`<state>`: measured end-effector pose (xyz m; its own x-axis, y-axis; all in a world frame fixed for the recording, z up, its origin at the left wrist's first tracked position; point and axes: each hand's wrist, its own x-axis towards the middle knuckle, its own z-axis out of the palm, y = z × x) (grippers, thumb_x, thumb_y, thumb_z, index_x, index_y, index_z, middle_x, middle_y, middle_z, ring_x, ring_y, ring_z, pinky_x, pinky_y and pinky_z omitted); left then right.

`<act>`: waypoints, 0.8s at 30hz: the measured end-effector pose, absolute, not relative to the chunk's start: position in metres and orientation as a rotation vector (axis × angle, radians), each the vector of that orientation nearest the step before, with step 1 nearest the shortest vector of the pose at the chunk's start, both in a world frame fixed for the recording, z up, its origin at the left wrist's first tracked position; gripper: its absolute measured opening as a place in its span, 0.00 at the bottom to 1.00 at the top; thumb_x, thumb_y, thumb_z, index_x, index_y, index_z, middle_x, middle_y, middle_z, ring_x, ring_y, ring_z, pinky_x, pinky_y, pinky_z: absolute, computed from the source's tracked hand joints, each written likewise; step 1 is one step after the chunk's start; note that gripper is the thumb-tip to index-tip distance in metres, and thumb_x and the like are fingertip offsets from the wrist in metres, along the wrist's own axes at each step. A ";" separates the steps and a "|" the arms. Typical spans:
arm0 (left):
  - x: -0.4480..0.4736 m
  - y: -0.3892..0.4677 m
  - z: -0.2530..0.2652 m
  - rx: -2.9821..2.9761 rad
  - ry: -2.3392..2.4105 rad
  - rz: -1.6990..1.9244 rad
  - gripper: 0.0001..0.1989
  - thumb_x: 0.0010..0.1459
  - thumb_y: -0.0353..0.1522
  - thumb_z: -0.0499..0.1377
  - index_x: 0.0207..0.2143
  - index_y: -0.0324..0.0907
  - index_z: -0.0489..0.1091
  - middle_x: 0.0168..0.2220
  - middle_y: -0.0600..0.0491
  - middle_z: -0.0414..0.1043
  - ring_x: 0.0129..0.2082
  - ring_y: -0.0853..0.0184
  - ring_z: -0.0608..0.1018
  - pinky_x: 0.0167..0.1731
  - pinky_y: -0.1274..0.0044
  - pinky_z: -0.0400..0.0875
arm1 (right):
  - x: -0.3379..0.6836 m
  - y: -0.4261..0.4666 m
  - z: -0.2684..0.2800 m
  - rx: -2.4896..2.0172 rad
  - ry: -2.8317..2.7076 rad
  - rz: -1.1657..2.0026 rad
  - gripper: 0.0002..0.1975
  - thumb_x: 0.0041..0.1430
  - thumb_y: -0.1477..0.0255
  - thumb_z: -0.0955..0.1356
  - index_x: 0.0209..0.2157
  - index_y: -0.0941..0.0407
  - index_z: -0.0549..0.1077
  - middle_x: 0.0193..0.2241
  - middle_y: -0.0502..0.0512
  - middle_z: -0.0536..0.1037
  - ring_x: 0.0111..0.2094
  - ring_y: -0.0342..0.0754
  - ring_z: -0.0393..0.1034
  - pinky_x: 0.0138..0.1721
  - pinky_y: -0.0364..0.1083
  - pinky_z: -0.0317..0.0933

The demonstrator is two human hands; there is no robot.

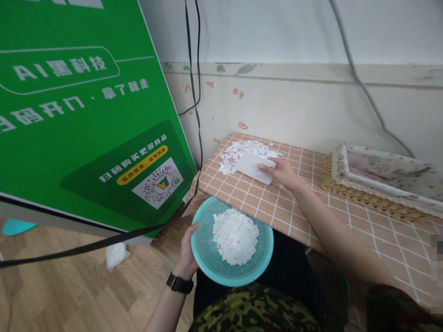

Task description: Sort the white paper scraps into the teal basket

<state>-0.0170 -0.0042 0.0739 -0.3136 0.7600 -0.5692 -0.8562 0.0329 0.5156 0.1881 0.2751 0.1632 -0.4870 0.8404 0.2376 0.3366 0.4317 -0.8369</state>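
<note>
My left hand (pixel 188 251) grips the left rim of a round turquoise plastic colander (pixel 204 246), held just below the table's front edge. Inside the colander lies a mound of torn white paper scraps (pixel 236 236), a few with red marks. Over the table, my right hand (pixel 282 171) pinches a flat white card (pixel 254 167) between thumb and fingers. The card is tilted against the near side of a loose heap of paper scraps (pixel 242 150) on the tablecloth. Its far edge hides part of that heap.
A brown checked cloth covers the table (pixel 294 221). To the right stands a fabric-lined wicker basket (pixel 374 198). A green cabinet (pixel 86 152) is at the left, with a black strap (pixel 138 232) across it. A white plastic bag (pixel 116 255) lies on the wooden floor.
</note>
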 end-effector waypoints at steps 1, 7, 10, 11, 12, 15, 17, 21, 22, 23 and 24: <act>-0.017 -0.004 0.071 -0.131 0.981 1.611 0.07 0.50 0.32 0.61 0.30 0.36 0.75 0.27 0.48 0.79 0.29 0.59 0.79 0.35 0.69 0.73 | 0.184 0.279 0.163 -0.992 -2.079 0.862 0.19 0.51 0.55 0.68 0.29 0.59 0.76 0.26 0.55 0.77 0.26 0.47 0.68 0.26 0.45 0.57; -0.015 -0.008 0.047 -0.140 1.016 1.526 0.10 0.50 0.34 0.61 0.31 0.35 0.76 0.27 0.46 0.79 0.25 0.61 0.78 0.32 0.70 0.73 | 0.161 0.286 0.182 -0.976 -2.436 0.474 0.16 0.57 0.59 0.64 0.29 0.56 0.75 0.23 0.54 0.75 0.25 0.47 0.65 0.27 0.45 0.53; -0.012 -0.011 0.034 -0.161 1.069 1.498 0.09 0.48 0.34 0.62 0.29 0.36 0.76 0.25 0.47 0.78 0.23 0.61 0.78 0.30 0.70 0.72 | 0.159 0.291 0.201 -0.966 -2.582 0.448 0.15 0.55 0.61 0.65 0.25 0.57 0.74 0.21 0.54 0.73 0.24 0.46 0.64 0.26 0.45 0.52; -0.011 -0.012 0.030 -0.176 1.085 1.506 0.09 0.47 0.34 0.63 0.28 0.36 0.76 0.25 0.48 0.78 0.23 0.61 0.77 0.30 0.69 0.72 | 0.158 0.294 0.207 -0.961 -2.616 0.452 0.14 0.55 0.61 0.66 0.24 0.57 0.73 0.20 0.53 0.72 0.24 0.45 0.63 0.26 0.45 0.51; -0.011 -0.012 0.027 -0.194 1.093 1.515 0.08 0.46 0.34 0.63 0.27 0.37 0.76 0.24 0.48 0.78 0.23 0.61 0.77 0.30 0.69 0.72 | 0.157 0.296 0.211 -0.953 -2.636 0.458 0.14 0.54 0.61 0.66 0.24 0.57 0.73 0.20 0.53 0.72 0.23 0.45 0.63 0.26 0.45 0.51; -0.011 -0.013 0.021 -0.216 1.093 1.538 0.08 0.45 0.34 0.64 0.27 0.37 0.76 0.24 0.49 0.78 0.23 0.61 0.78 0.32 0.68 0.72 | 0.152 0.302 0.216 -0.923 -2.623 0.470 0.14 0.55 0.62 0.66 0.25 0.57 0.74 0.21 0.54 0.73 0.24 0.45 0.63 0.26 0.45 0.52; -0.011 -0.014 0.017 -0.207 1.080 1.552 0.08 0.46 0.34 0.63 0.27 0.37 0.76 0.24 0.49 0.78 0.24 0.61 0.77 0.33 0.69 0.72 | 0.149 0.305 0.215 -0.911 -2.609 0.482 0.13 0.55 0.63 0.66 0.26 0.57 0.74 0.22 0.54 0.73 0.24 0.45 0.63 0.27 0.45 0.52; -0.011 -0.013 0.010 -0.204 1.083 1.558 0.09 0.47 0.35 0.63 0.28 0.37 0.76 0.26 0.49 0.78 0.25 0.62 0.77 0.34 0.70 0.71 | 0.156 0.310 0.217 -0.917 -2.672 0.617 0.14 0.53 0.61 0.67 0.24 0.58 0.74 0.18 0.52 0.71 0.21 0.44 0.62 0.25 0.45 0.51; -0.010 -0.013 0.009 -0.206 1.095 1.557 0.09 0.46 0.35 0.63 0.28 0.37 0.76 0.26 0.49 0.78 0.25 0.62 0.77 0.34 0.70 0.71 | 0.160 0.312 0.219 -0.932 -2.672 0.645 0.14 0.52 0.61 0.68 0.23 0.58 0.74 0.18 0.51 0.70 0.21 0.43 0.61 0.24 0.45 0.51; -0.010 -0.012 0.009 -0.206 1.107 1.560 0.09 0.46 0.35 0.64 0.28 0.37 0.76 0.26 0.49 0.78 0.24 0.62 0.77 0.34 0.70 0.71 | 0.164 0.313 0.221 -0.954 -2.659 0.658 0.15 0.51 0.61 0.68 0.23 0.58 0.74 0.17 0.51 0.70 0.21 0.43 0.61 0.24 0.44 0.51; -0.009 -0.012 0.009 -0.198 1.116 1.565 0.09 0.46 0.35 0.64 0.28 0.37 0.76 0.26 0.49 0.78 0.24 0.62 0.77 0.34 0.70 0.70 | 0.168 0.314 0.224 -0.978 -2.636 0.658 0.15 0.50 0.60 0.69 0.24 0.59 0.75 0.17 0.51 0.70 0.20 0.43 0.61 0.23 0.44 0.51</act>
<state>-0.0091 -0.0116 0.0088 -0.3392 0.6776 -0.6525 -0.8378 0.0978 0.5371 0.1683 0.3144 0.2236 -0.7419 0.6660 0.0776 0.5515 0.6719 -0.4944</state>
